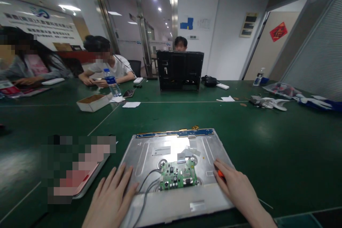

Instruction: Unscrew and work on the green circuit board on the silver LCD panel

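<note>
A silver LCD panel (149,153) lies back side up on the green table in front of me, with a blue circuit strip (197,133) along its far edge. Near its middle sits a green circuit board (177,175), from which dark cables (146,194) run down to the left. My left hand (113,194) rests with fingers spread on the panel's left side. At the right edge, my right hand (236,185) is curled around an orange-handled screwdriver (220,174); most of the handle is hidden, and a thin shaft appears to stick out behind the hand.
A phone-like slab (92,171), partly blurred, lies left of the panel. Farther off are a white open box (93,103), a water bottle (112,82), a black monitor housing (180,69) and white gloves (268,102). Several people sit across the table.
</note>
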A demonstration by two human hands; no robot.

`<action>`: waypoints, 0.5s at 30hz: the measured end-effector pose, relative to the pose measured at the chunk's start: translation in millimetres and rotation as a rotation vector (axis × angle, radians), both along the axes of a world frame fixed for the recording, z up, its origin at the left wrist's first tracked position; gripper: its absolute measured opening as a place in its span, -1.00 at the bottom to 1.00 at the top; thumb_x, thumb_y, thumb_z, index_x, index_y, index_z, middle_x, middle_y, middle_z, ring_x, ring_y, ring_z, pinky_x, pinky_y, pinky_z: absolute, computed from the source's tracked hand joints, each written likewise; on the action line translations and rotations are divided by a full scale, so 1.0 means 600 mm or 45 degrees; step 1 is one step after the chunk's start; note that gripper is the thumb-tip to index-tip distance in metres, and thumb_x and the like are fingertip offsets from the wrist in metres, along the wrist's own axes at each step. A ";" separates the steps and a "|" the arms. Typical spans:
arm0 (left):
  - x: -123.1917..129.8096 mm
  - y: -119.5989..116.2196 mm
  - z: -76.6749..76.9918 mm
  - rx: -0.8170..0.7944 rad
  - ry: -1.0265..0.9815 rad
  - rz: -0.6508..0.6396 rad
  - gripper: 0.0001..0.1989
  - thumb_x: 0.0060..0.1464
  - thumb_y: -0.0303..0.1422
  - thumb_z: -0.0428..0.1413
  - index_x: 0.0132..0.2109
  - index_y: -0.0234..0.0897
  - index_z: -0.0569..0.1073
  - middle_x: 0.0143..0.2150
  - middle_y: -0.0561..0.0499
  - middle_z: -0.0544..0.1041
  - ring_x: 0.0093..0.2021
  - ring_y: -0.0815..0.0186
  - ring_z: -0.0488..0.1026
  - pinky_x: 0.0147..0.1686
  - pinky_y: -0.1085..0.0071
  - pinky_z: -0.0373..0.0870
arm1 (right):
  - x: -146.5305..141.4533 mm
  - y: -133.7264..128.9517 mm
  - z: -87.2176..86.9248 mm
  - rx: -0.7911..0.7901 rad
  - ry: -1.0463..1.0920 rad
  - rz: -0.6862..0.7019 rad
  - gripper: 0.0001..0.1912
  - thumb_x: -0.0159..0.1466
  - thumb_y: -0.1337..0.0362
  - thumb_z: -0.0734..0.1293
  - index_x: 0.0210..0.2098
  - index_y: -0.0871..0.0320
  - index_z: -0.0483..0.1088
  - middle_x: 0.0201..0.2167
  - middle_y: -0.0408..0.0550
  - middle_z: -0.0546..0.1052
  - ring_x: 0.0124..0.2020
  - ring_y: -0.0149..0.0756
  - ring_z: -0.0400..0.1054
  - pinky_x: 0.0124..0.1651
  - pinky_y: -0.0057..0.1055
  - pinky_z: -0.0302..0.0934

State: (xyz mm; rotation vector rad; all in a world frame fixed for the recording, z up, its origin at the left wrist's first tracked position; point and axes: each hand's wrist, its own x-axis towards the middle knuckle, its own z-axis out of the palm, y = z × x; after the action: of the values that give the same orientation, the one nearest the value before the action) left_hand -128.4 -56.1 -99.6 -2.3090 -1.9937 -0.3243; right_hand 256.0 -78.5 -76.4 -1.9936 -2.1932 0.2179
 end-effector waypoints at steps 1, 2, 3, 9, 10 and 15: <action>-0.004 -0.001 -0.003 -0.005 -0.004 0.002 -0.40 0.22 -0.05 -0.14 0.21 -0.31 0.43 0.30 -0.21 0.32 0.31 -0.12 0.21 0.22 -0.13 0.18 | 0.000 -0.003 -0.002 0.001 -0.002 -0.012 -0.59 0.41 0.24 0.09 0.16 0.10 0.38 0.20 0.07 0.42 -0.09 -0.07 0.53 -0.15 -0.18 0.42; -0.009 -0.002 -0.007 -0.029 -0.027 -0.023 -0.40 0.23 -0.06 -0.15 0.22 -0.32 0.42 0.30 -0.21 0.32 0.31 -0.10 0.21 0.22 -0.10 0.20 | 0.000 -0.006 -0.003 0.003 -0.004 -0.024 -0.58 0.41 0.22 0.09 0.16 0.09 0.38 0.19 0.06 0.42 -0.09 -0.08 0.53 -0.14 -0.19 0.42; -0.014 -0.002 -0.013 -0.039 -0.056 -0.048 -0.39 0.23 -0.06 -0.15 0.23 -0.34 0.41 0.30 -0.22 0.32 0.32 -0.08 0.19 0.23 -0.06 0.21 | 0.001 -0.008 -0.004 0.007 -0.007 -0.035 -0.58 0.41 0.22 0.09 0.17 0.09 0.38 0.19 0.06 0.43 -0.09 -0.08 0.53 -0.14 -0.20 0.42; -0.037 0.000 -0.050 0.072 -0.230 -0.135 -0.49 0.24 -0.07 -0.12 0.21 -0.13 0.43 0.24 -0.04 0.42 0.32 -0.01 0.21 0.23 -0.01 0.23 | -0.002 -0.016 -0.001 0.028 -0.025 -0.085 -0.57 0.41 0.21 0.08 0.17 0.11 0.36 0.07 0.07 0.53 -0.14 -0.08 0.54 -0.21 -0.24 0.41; -0.038 -0.001 -0.051 0.089 -0.249 -0.137 -0.50 0.24 -0.06 -0.11 0.19 -0.09 0.44 0.22 -0.03 0.44 0.32 0.00 0.22 0.23 0.00 0.23 | -0.003 -0.017 0.000 0.030 -0.025 -0.087 -0.58 0.41 0.21 0.09 0.17 0.10 0.36 0.05 0.06 0.55 -0.15 -0.09 0.54 -0.21 -0.26 0.40; -0.026 -0.015 -0.020 -0.024 -0.317 -0.112 -0.44 0.28 -0.05 -0.16 0.20 -0.27 0.45 0.30 -0.15 0.33 0.32 -0.08 0.19 0.21 -0.05 0.24 | 0.000 -0.020 0.004 0.022 -0.030 -0.105 -0.60 0.41 0.20 0.10 0.13 0.06 0.40 0.04 0.02 0.56 -0.12 -0.12 0.53 -0.16 -0.28 0.38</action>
State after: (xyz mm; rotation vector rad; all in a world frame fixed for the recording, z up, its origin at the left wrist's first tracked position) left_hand -144.2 -64.8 -111.9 -2.4801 -2.0085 -0.6302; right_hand 255.8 -90.3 -74.2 -2.0828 -2.1136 0.1646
